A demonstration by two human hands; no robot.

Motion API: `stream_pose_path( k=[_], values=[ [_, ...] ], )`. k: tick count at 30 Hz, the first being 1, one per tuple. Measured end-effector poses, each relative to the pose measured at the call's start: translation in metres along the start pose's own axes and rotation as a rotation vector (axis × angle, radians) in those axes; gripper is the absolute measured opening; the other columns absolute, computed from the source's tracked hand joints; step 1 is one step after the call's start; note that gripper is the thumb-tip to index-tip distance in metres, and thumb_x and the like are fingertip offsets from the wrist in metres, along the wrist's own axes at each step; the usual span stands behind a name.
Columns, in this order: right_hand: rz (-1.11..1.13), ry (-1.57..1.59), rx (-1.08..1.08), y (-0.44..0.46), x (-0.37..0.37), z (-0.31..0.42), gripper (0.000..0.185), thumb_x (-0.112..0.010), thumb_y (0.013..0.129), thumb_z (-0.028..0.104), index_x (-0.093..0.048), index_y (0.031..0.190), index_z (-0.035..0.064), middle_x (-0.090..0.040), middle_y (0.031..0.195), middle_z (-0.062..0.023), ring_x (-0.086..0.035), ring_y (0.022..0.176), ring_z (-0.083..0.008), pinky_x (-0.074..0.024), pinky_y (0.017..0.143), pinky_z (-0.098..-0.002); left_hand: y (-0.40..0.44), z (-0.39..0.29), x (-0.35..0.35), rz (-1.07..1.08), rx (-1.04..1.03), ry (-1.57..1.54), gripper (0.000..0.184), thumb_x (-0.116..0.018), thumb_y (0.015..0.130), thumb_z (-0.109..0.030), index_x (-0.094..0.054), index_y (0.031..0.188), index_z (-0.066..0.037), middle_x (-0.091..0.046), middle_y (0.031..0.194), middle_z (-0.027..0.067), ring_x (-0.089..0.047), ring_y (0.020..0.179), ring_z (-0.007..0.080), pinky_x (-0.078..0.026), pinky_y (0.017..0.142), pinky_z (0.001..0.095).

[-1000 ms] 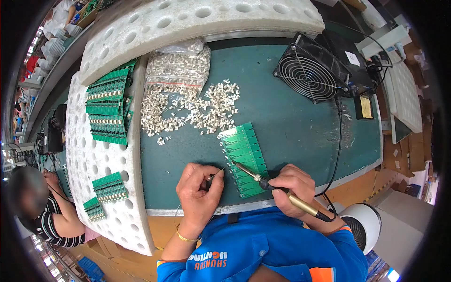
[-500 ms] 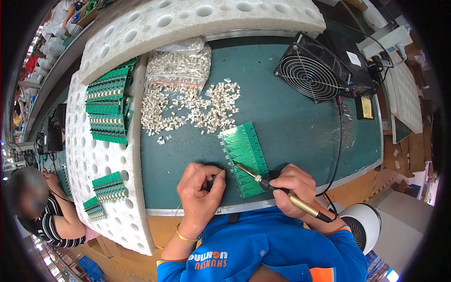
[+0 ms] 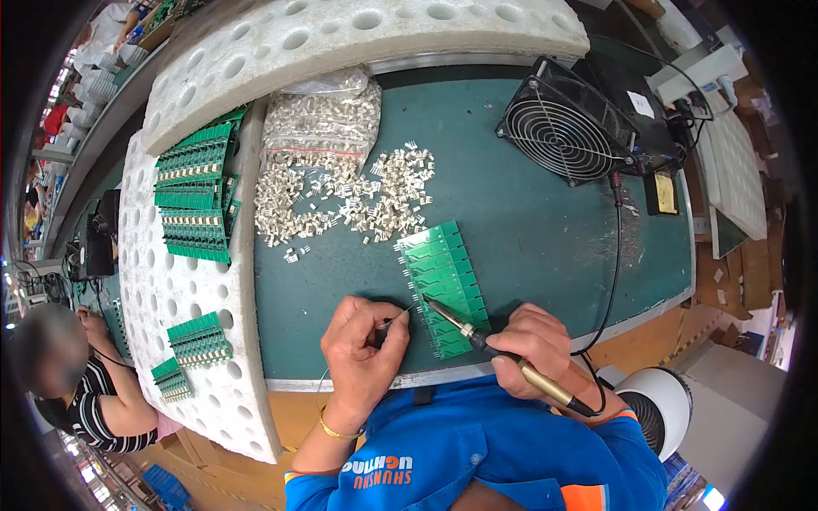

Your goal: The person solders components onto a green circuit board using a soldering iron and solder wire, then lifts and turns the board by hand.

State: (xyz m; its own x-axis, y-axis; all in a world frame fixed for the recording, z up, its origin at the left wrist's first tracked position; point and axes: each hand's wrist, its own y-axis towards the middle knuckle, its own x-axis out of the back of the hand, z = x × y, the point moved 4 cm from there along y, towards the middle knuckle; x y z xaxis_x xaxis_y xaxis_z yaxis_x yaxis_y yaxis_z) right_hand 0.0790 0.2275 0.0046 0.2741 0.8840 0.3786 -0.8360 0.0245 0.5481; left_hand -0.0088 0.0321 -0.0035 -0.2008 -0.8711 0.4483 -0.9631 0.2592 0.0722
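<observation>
On the green mat lies a green circuit board panel (image 3: 452,272) with a row of pins along its left edge. My right hand (image 3: 532,345) grips a soldering iron (image 3: 545,385), whose tip meets the panel near that pin row. Just left of the panel, my left hand (image 3: 366,345) is closed in a pinch on a thin solder wire (image 3: 321,383); its end by the fingertips is close to the pins. Small white connectors (image 3: 400,183) are heaped beyond the panel, beside a clear bag (image 3: 324,115) full of the same parts.
A black fan (image 3: 562,123) stands at the back right, near a yellow sponge holder (image 3: 665,194). The iron's cable (image 3: 615,281) runs along the right. White foam (image 3: 141,281) on the left carries stacked boards (image 3: 194,230). A co-worker (image 3: 111,400) sits far left.
The soldering iron's tip has shifted slightly down and right along the pin row, and my right hand has tilted a little. My left hand stays nearly still.
</observation>
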Motion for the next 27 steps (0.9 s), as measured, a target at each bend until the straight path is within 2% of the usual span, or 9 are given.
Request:
stream_pose_path(
  k=[12,14,27],
  values=[
    [0.084,-0.100,0.071,-0.0034,-0.0006,0.0081,0.031,-0.078,0.077,0.019,-0.064,0.098,0.0011,-0.057,0.066,-0.0070,-0.056,0.053,-0.0212,-0.0451,0.051,-0.0329,-0.0004,0.0036,-0.0004,0.008,-0.001,-0.017,0.010,-0.075,0.075,0.003,-0.068,0.078,-0.003,-0.049,0.072,-0.0009,-0.041,0.059,0.0056,-0.030,0.051,0.0213],
    [0.108,-0.111,0.057,-0.0058,-0.0012,0.0077,0.032,-0.071,0.089,0.028,-0.060,0.106,0.0031,-0.056,0.068,-0.0070,-0.055,0.055,-0.0223,-0.0468,0.054,-0.0356,0.0001,0.0034,-0.0007,0.010,0.002,-0.020,0.010,-0.075,0.075,0.003,-0.068,0.078,-0.003,-0.049,0.072,-0.0008,-0.041,0.059,0.0056,-0.031,0.051,0.0214],
    [0.117,-0.097,0.053,-0.0061,0.0001,0.0073,0.034,-0.072,0.088,0.029,-0.061,0.105,0.0024,-0.057,0.070,-0.0072,-0.056,0.056,-0.0221,-0.0465,0.054,-0.0356,0.0016,0.0026,-0.0026,0.019,-0.015,0.004,0.011,-0.075,0.075,0.003,-0.068,0.079,-0.004,-0.050,0.072,-0.0003,-0.042,0.060,0.0062,-0.031,0.051,0.0220]
  ],
)
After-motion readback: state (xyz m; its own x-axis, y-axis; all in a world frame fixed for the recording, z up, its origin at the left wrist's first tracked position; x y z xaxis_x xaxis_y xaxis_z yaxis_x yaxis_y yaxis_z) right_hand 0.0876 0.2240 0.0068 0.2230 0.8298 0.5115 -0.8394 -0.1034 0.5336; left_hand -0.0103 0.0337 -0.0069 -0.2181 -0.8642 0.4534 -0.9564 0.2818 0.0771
